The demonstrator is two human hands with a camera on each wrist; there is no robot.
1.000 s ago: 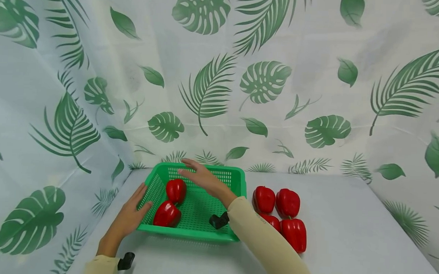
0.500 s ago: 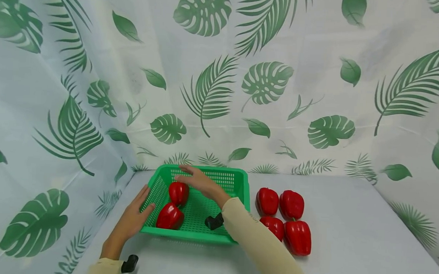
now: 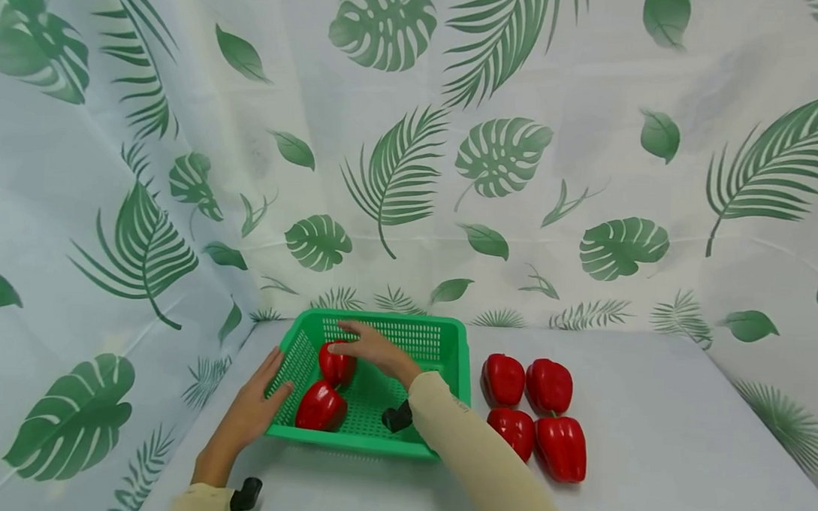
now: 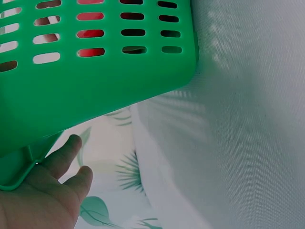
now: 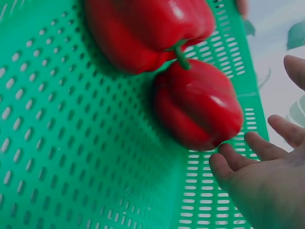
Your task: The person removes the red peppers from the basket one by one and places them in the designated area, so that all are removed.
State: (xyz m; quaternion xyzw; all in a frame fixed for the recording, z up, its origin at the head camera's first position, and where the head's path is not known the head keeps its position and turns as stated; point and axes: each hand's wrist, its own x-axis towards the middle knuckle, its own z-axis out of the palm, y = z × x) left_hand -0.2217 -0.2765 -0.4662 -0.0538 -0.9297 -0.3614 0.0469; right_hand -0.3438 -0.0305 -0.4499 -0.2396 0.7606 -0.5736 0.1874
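Two red bell peppers lie in the left part of a green plastic basket, one nearer and one farther back. My right hand reaches over the basket with fingers spread, overlapping the back pepper in the head view. In the right wrist view its fingertips are right at the end of that pepper, not curled round it. At the basket's left side, my left hand rests against the rim, fingers extended outside and thumb over the edge. Below the rim, the left wrist view shows two straight fingers.
Several more red bell peppers stand grouped on the white table, just right of the basket. A leaf-patterned white cloth hangs behind and on both sides.
My right hand has moved slightly left and down, so its fingers now overlap the back pepper. My left hand stays at the basket's rim. The head view has shifted a little.
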